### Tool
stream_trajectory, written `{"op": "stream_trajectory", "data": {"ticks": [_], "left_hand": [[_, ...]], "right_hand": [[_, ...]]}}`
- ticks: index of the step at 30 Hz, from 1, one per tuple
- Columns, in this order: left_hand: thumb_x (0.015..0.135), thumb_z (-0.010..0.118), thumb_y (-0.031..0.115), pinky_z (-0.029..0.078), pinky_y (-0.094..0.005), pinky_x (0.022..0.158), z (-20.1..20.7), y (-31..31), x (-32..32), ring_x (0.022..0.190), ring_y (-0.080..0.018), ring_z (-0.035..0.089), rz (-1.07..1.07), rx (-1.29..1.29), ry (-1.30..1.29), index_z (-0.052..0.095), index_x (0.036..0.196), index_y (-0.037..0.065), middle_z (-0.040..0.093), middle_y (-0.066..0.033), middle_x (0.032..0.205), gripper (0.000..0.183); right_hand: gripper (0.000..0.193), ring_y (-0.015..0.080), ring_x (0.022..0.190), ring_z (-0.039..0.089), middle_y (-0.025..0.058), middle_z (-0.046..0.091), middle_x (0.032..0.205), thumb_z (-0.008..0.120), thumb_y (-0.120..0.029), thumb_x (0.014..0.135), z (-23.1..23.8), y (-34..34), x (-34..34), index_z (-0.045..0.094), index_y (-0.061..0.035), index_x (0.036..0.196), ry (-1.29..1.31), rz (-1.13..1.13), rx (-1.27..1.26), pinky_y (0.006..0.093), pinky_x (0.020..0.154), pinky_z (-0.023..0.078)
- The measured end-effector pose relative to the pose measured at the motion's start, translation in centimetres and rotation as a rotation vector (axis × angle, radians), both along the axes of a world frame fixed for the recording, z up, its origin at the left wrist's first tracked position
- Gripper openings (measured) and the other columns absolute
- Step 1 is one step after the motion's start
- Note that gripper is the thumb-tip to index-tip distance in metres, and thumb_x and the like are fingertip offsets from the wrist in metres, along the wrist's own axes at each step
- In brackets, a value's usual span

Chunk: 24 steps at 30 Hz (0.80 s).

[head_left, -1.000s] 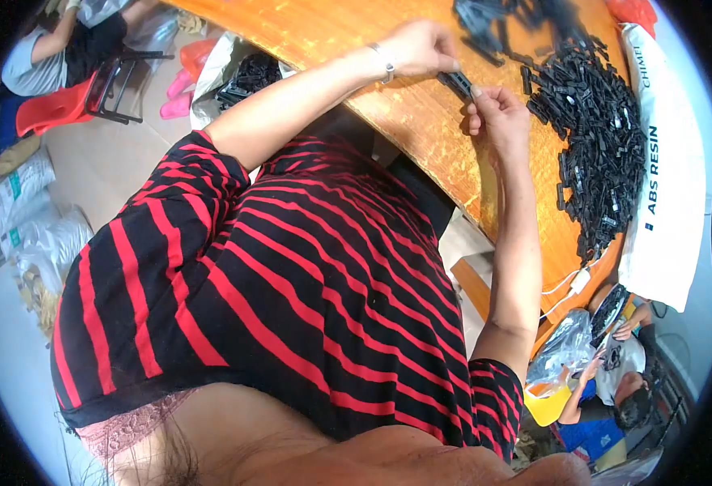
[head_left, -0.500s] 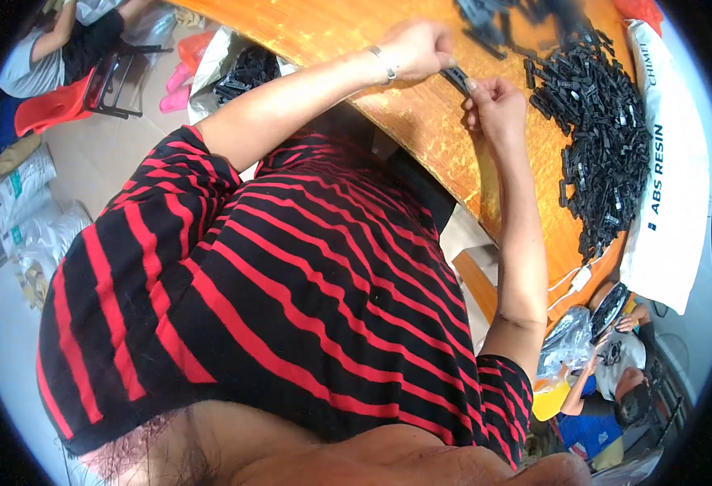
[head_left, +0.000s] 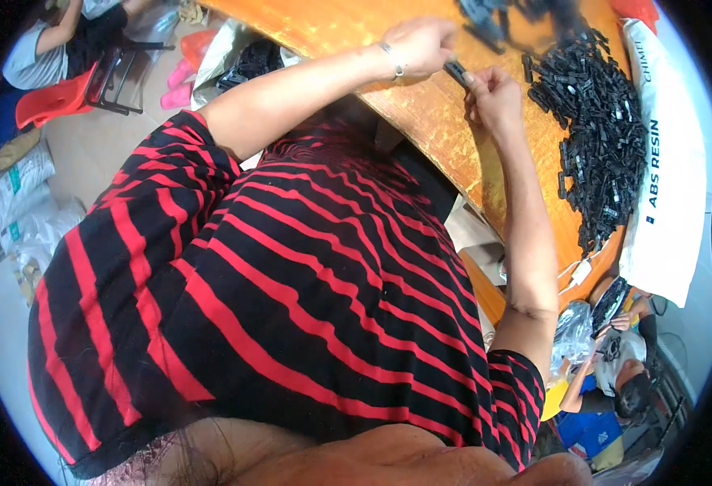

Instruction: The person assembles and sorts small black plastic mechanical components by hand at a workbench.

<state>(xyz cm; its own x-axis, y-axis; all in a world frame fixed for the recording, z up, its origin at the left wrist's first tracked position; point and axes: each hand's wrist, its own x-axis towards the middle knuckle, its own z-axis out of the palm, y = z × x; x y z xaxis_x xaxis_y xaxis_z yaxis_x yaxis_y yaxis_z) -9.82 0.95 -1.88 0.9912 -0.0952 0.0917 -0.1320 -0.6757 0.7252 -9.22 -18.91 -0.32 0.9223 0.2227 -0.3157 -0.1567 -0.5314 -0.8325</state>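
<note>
Above the near edge of the wooden table [head_left: 420, 121], my two hands meet over one small black plastic part [head_left: 458, 74], long and narrow. My left hand [head_left: 420, 47], with a bracelet at its wrist, pinches the part's upper left end; its fingertips are slightly blurred. The lower right end sits between the thumb and fingers of my right hand [head_left: 497, 99]. To the right of my hands spreads a big pile of similar black plastic parts [head_left: 603, 146]. More black parts [head_left: 481, 20] lie beyond my hands, blurred at the top edge.
A white printed sack [head_left: 667, 162] borders the pile on the right. By the table's left edge stands a sack holding black parts [head_left: 250, 65]. A red chair [head_left: 52, 101] with a seated person is at far left. Another person [head_left: 627, 373] works at lower right.
Both hands keep their grip on the black plastic part, which has shifted very slightly. My right forearm and torso have moved a little.
</note>
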Motion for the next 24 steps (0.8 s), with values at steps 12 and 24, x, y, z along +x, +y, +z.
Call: {"op": "stream_trajectory", "data": {"ticks": [12,24], "left_hand": [[0.100,0.065,0.026,0.033,-0.0232,0.056,6.1,10.7,-7.9,0.066,-0.0050,0.044,-0.350,-0.472,0.574,0.064,0.089,0.006,0.051,0.0061,0.075,0.023],[0.094,0.069,0.022,0.054,-0.0357,0.080,6.0,11.5,-4.0,0.090,-0.0226,0.068,-0.171,0.169,0.011,0.070,0.104,0.006,0.068,-0.0095,0.095,0.020]], "right_hand": [[0.019,0.0261,0.071,0.068,0.0129,0.069,0.076,0.071,-0.023,0.093,3.3,-1.1,-5.4,0.068,-0.0046,0.090,-0.264,0.170,0.011,0.0386,0.065,0.054],[0.012,0.0347,0.082,0.068,0.0114,0.064,0.099,0.071,-0.017,0.089,0.3,-10.3,1.7,0.067,-0.0098,0.099,-0.825,-0.025,-0.782,0.0447,0.069,0.055]]}}
